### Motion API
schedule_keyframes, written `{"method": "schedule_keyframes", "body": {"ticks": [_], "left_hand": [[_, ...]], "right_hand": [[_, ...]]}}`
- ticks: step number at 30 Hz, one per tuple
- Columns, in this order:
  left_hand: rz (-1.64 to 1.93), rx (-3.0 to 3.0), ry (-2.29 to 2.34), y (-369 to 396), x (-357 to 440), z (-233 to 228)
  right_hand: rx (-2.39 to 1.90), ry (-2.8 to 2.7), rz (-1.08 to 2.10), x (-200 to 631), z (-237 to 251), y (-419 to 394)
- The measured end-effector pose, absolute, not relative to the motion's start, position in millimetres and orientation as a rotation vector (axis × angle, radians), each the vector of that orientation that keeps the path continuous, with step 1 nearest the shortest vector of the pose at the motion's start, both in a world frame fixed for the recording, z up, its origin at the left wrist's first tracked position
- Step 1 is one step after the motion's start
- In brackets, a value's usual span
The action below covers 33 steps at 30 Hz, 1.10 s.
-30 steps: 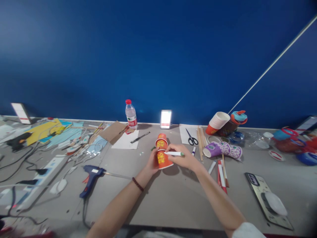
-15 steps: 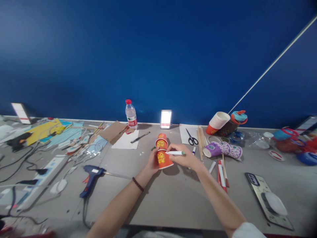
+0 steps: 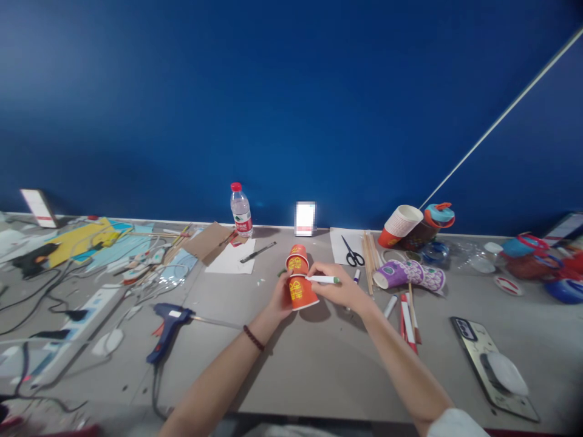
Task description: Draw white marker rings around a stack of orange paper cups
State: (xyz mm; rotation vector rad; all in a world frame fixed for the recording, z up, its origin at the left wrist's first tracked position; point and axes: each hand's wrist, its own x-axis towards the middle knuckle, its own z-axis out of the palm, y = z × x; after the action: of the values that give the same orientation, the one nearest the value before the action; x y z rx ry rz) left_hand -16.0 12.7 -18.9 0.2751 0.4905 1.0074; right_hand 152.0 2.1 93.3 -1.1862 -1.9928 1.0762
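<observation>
An upside-down red paper cup [image 3: 300, 291] with yellow print stands mid-table, and my left hand [image 3: 279, 298] grips its left side. A second red cup [image 3: 297, 258] stands just behind it. My right hand [image 3: 341, 290] holds a white marker with a green end [image 3: 323, 280], lying level, its tip touching the top right of the near cup.
A blue glue gun [image 3: 166, 325] lies left of my arms. Scissors [image 3: 352, 253], wooden sticks [image 3: 368, 258], purple cups [image 3: 407, 274] and a stack of cups [image 3: 401, 223] are at the right. A water bottle [image 3: 240, 210] stands by the blue wall. A phone [image 3: 494, 367] lies near right. Cables clutter the left.
My right hand and the marker have lifted very slightly against the near cup. Nothing else has moved.
</observation>
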Motion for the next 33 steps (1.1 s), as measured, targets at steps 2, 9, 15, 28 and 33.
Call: {"method": "schedule_keyframes", "body": {"ticks": [2, 9, 15, 28, 33], "left_hand": [[1.015, 0.257, 0.502, 12.7, -16.1, -17.6], [1.026, 0.238, 0.487, 13.7, -16.4, -15.6], [1.023, 0.235, 0.495, 12.7, -15.4, -10.9], [1.052, 0.26, 0.56, 12.2, -12.3, -8.3], [1.048, 0.275, 0.56, 12.1, -12.3, -7.3]], "right_hand": [[-1.187, -1.998, 1.066, 151.7, 93.1, 2.2], [-1.145, -2.012, 0.997, 150.5, 90.8, 2.0], [-1.144, -2.042, 0.968, 148.4, 90.2, 1.5], [-1.152, -2.06, 0.969, 147.3, 88.8, 2.1], [-1.171, -2.073, 0.971, 147.7, 88.4, 2.0]]}}
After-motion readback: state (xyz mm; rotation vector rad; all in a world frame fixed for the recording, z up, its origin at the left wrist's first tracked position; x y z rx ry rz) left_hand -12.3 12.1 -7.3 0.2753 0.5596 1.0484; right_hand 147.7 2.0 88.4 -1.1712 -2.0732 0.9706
